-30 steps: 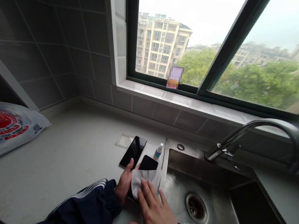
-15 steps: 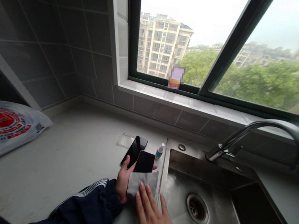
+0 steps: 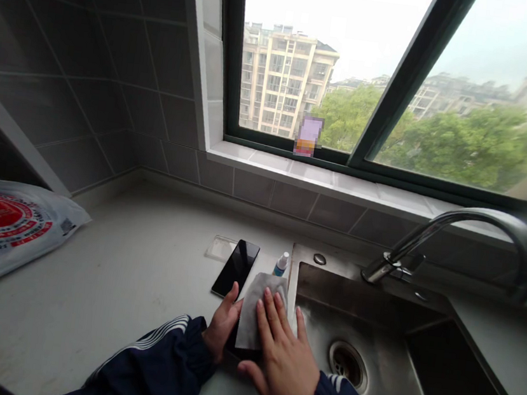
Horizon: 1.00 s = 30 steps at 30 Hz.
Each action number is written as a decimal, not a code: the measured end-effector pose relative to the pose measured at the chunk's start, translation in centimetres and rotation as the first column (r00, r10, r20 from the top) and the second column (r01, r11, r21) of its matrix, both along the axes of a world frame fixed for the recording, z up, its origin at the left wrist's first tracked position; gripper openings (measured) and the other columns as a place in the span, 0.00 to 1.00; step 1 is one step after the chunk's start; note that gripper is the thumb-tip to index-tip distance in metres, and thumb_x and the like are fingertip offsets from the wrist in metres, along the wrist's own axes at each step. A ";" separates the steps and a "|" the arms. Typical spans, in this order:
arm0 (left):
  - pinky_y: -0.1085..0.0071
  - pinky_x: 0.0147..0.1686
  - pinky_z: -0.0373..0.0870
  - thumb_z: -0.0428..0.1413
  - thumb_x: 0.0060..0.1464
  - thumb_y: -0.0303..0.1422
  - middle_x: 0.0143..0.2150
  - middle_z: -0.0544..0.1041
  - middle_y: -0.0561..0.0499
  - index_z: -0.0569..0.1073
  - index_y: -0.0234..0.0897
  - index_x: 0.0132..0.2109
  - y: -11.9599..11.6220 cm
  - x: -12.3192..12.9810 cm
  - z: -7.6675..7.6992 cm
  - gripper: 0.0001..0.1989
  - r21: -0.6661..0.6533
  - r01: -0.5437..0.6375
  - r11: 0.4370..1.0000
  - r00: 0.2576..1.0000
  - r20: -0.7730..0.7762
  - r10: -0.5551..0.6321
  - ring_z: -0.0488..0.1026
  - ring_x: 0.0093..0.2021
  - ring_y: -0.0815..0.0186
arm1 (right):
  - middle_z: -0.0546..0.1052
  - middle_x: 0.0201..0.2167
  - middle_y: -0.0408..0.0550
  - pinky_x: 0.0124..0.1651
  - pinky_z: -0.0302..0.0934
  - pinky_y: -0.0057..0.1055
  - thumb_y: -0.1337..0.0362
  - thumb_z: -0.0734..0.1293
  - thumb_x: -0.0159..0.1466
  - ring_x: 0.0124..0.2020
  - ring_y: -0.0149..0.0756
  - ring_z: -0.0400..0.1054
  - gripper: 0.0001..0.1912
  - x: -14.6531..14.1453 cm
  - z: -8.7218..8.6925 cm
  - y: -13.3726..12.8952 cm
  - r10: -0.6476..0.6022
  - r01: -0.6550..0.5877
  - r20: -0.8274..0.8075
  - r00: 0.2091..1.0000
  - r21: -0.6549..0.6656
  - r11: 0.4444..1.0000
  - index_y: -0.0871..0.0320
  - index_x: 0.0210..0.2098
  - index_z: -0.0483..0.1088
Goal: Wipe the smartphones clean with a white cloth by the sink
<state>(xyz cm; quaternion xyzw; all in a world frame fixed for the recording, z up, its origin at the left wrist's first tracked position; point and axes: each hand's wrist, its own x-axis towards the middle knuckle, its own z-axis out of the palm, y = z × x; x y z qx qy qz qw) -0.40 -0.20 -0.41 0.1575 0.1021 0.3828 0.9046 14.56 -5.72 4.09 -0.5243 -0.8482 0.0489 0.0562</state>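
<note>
My left hand [image 3: 221,325] is wrapped round the side of a black-screened smartphone [image 3: 240,352], which is mostly hidden. A thin grey cleaning cloth [image 3: 251,305] lies over its screen and reaches past the top. On the cloth, my right hand [image 3: 285,357] rests flat with its fingers stretched out and the thumb apart. Another black phone [image 3: 236,268] lies on the counter just beyond my left hand, overlapping a clear phone case [image 3: 220,248]. A small spray bottle [image 3: 281,264] with a white cap stands behind the cloth, its lower part covered from view.
To the right is a steel sink [image 3: 325,317] with a drain [image 3: 347,365] and a curved faucet [image 3: 412,241]. A printed plastic bag [image 3: 10,224] lies on the counter [image 3: 143,240] at left. A window sill [image 3: 296,169] runs along the back.
My right hand has slid the cloth forward, away from me, over the phone. The phone's upper screen, bare before, is now covered. The left hand keeps its hold.
</note>
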 end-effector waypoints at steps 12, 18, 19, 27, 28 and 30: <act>0.59 0.68 0.38 0.40 0.61 0.53 0.59 0.70 0.36 0.59 0.26 0.64 -0.2 -0.3 0.4 0.38 0.021 0.024 0.999 0.999 0.033 -0.025 0.56 0.66 0.53 | 0.44 0.70 0.57 0.67 0.47 0.52 0.62 0.63 0.65 0.70 0.50 0.35 0.34 -0.5 0.8 0.7 0.246 -0.223 -0.136 0.960 0.165 0.961 0.66 0.67 0.51; 0.59 0.68 0.34 0.40 0.61 0.53 0.59 0.70 0.37 0.62 0.26 0.63 -0.2 -0.2 0.5 0.37 -0.027 -0.083 0.996 0.996 -0.039 0.082 0.55 0.67 0.53 | 0.43 0.69 0.60 0.66 0.47 0.52 0.56 0.62 0.66 0.70 0.52 0.33 0.37 -0.3 -0.7 1.5 0.215 -0.195 -0.114 0.970 0.167 0.966 0.69 0.68 0.49; 0.59 0.68 0.33 0.40 0.61 0.53 0.60 0.70 0.37 0.62 0.27 0.63 -0.2 -0.1 0.5 0.37 -0.023 -0.097 0.995 0.994 -0.045 0.096 0.55 0.67 0.54 | 0.42 0.70 0.60 0.66 0.47 0.52 0.54 0.62 0.67 0.70 0.52 0.33 0.37 -0.3 -0.8 1.6 0.212 -0.192 -0.107 0.972 0.168 0.967 0.68 0.68 0.48; 0.57 0.68 0.32 0.37 0.61 0.54 0.65 0.64 0.39 0.54 0.31 0.67 -0.1 -0.2 -0.2 0.38 0.033 -0.078 0.996 0.997 0.031 0.077 0.50 0.69 0.53 | 0.41 0.70 0.59 0.66 0.47 0.53 0.50 0.61 0.67 0.70 0.52 0.32 0.41 0.0 -0.9 1.8 0.201 -0.186 -0.079 0.976 0.163 0.969 0.67 0.69 0.44; 0.57 0.68 0.31 0.37 0.60 0.55 0.65 0.63 0.40 0.53 0.32 0.68 0.0 -0.2 -0.4 0.38 0.038 -0.080 0.996 0.996 0.037 0.079 0.49 0.69 0.53 | 0.41 0.70 0.59 0.66 0.47 0.53 0.50 0.62 0.67 0.70 0.52 0.32 0.41 0.0 -0.9 1.8 0.194 -0.178 -0.085 0.977 0.166 0.970 0.67 0.69 0.44; 0.57 0.68 0.31 0.36 0.60 0.55 0.66 0.61 0.40 0.52 0.33 0.68 0.1 -0.2 -0.4 0.38 0.057 -0.077 0.995 0.996 0.048 0.074 0.47 0.70 0.54 | 0.41 0.70 0.59 0.66 0.47 0.52 0.51 0.62 0.67 0.70 0.51 0.32 0.41 0.2 -1.0 2.0 0.178 -0.159 -0.093 0.980 0.176 0.971 0.66 0.69 0.43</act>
